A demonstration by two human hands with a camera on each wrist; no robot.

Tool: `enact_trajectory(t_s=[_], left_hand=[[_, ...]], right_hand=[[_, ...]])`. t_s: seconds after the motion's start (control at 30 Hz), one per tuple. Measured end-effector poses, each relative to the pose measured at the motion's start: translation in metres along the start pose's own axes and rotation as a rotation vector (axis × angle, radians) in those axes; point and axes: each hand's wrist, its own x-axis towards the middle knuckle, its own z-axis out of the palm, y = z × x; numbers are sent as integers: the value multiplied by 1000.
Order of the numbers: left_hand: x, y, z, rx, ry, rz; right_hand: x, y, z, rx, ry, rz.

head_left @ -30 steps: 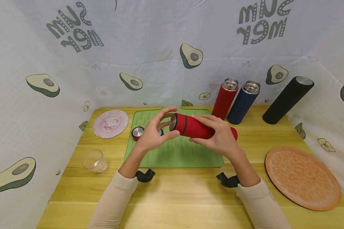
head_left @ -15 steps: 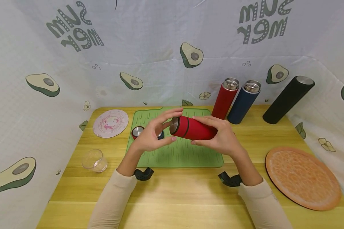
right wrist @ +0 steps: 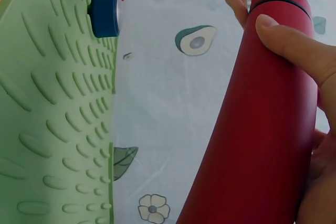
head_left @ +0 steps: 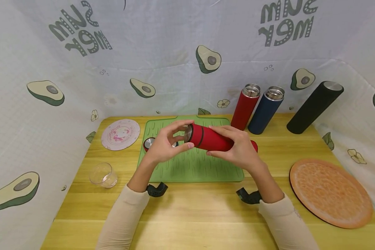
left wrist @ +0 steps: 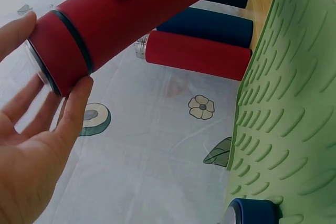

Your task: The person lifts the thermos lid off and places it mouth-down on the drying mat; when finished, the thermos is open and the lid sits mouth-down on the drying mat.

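- Grasping red bottle (head_left: pixel 218 139) round its body with right hand (head_left: pixel 237 144); held tilted, closer to level than upright, above green mat (head_left: pixel 206 170), not touching it.
- Pinching red cap (left wrist: pixel 56 51) between thumb and fingers of left hand (head_left: pixel 165 144).
- Best to brace body firmly, turn only at cap, just past dark ring (left wrist: pixel 74 40); can't tell loosening from tightening.
- Twist along bottle's axis; likely to bind if pulled sideways.
- Safer to raise cap end first; can't see contents.
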Motion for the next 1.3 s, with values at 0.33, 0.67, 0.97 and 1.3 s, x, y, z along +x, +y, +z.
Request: enact_trajectory(t_s=[0.33, 0.67, 0.97, 1.3], left_hand=[[0, -3, 1, 156, 144, -119], [1, -1, -7, 54, -172, 181], [-2, -5, -11, -25, -250, 227], [-2, -1, -10, -15, -134, 87]], right_hand=[[0, -4, 8, -105, 53, -40], [0, -4, 1, 27, -21, 21], [-1, -1, -3, 73, -62, 11], [-2, 0, -3, 43, -58, 21]])
